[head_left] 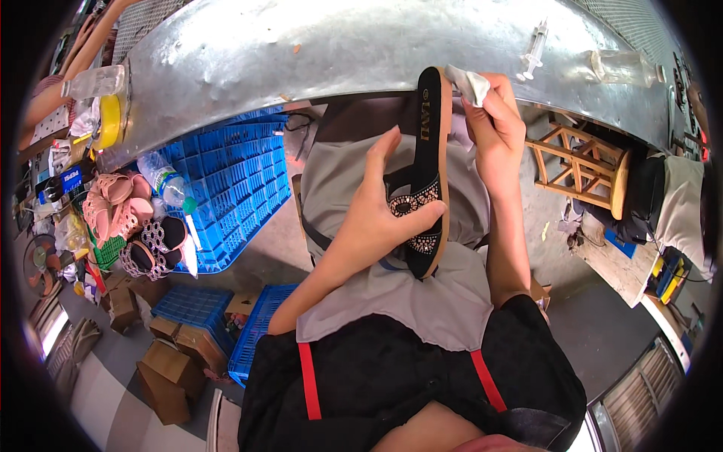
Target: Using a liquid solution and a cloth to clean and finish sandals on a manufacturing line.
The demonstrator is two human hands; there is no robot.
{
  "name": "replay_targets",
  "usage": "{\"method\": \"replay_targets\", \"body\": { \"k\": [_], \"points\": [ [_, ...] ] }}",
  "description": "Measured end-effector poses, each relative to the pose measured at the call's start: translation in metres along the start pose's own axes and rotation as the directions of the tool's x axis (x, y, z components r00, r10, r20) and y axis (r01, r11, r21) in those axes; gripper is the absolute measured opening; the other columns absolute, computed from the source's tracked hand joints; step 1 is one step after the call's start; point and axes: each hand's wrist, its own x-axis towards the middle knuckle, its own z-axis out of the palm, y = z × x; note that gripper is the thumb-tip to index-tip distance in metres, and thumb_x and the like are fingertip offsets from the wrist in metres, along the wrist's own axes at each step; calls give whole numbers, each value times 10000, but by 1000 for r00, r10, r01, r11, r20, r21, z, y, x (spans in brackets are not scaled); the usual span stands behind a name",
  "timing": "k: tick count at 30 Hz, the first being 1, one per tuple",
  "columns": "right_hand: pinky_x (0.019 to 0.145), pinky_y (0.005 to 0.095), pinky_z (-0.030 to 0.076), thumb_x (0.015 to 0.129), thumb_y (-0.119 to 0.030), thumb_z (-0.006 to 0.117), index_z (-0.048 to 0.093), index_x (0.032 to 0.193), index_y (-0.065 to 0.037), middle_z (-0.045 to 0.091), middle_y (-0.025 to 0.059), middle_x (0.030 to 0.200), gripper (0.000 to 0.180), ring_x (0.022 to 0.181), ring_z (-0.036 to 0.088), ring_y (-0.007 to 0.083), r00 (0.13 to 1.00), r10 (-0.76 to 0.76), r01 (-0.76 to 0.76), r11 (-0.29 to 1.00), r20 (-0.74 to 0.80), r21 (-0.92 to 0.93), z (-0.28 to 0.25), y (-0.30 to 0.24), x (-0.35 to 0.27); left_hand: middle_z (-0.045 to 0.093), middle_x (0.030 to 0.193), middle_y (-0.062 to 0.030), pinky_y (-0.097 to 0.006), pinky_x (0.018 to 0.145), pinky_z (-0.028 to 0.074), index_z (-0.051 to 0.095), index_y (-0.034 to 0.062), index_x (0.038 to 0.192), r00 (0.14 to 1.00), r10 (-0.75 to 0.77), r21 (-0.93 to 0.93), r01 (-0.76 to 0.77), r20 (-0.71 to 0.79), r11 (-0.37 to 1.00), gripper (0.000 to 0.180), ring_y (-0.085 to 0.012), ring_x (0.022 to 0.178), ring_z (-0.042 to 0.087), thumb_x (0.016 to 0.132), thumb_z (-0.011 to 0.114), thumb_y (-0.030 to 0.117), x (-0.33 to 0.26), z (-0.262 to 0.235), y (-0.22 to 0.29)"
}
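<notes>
Over my lap, a black slide sandal with a tan sole edge and a jewelled strap stands with its heel end toward the metal table. My left hand grips it at the strap, the thumb lying across the front and the fingers behind it. In my right hand, a small white cloth is pinched between thumb and fingers, touching or very near the sole's edge by the heel. A grey apron with red straps covers my lap.
The metal table bears a syringe and a clear bottle. To the left stands a blue crate, with pink sandals beside it. A wooden stool is at the right. Another person's arm reaches in at upper left.
</notes>
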Motion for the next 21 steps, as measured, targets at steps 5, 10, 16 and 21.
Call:
{"method": "replay_targets", "body": {
  "k": [5, 10, 16, 21],
  "points": [
    [794, 233, 437, 942, 112, 525, 679, 1136, 7, 578, 65, 1129, 268, 949, 551, 147, 990, -116, 124, 987, 77, -103, 7, 7, 15, 373, 1532, -224, -367, 1126, 350, 145, 8, 1589, 992, -34, -62, 42, 120, 997, 1114, -290, 1384, 432, 797, 822, 402, 12, -17, -5],
    [801, 274, 469, 910, 59, 564, 670, 1084, -1, 578, 96, 1070, 212, 942, 572, 197, 997, -49, 60, 974, 57, -217, -2, -6, 5, 505, 1406, -267, -449, 1091, 452, 182, -37, 1563, 907, 16, -603, 267, 422, 752, 1094, -352, 1315, 520, 839, 699, 601, 53, -25, -19],
    [863, 363, 490, 757, 15, 696, 657, 1165, -63, 519, 115, 1112, 417, 1045, 543, 286, 947, -246, 261, 964, 208, -45, 49, 5, -9, 646, 1121, -253, -436, 708, 602, 329, 5, 1466, 873, 129, -731, 302, 470, 612, 952, -356, 830, 699, 761, 854, 369, 70, -67, -126],
    [993, 350, 417, 891, 120, 512, 621, 1189, 39, 540, 134, 1228, 327, 1174, 535, 280, 981, -174, 159, 975, 88, 158, 42, -16, -33, 608, 876, -169, -390, 634, 575, 460, -23, 1310, 950, 157, -734, 97, 269, 672, 626, -263, 701, 631, 834, 776, 234, 34, -73, -34]
  ]
}}
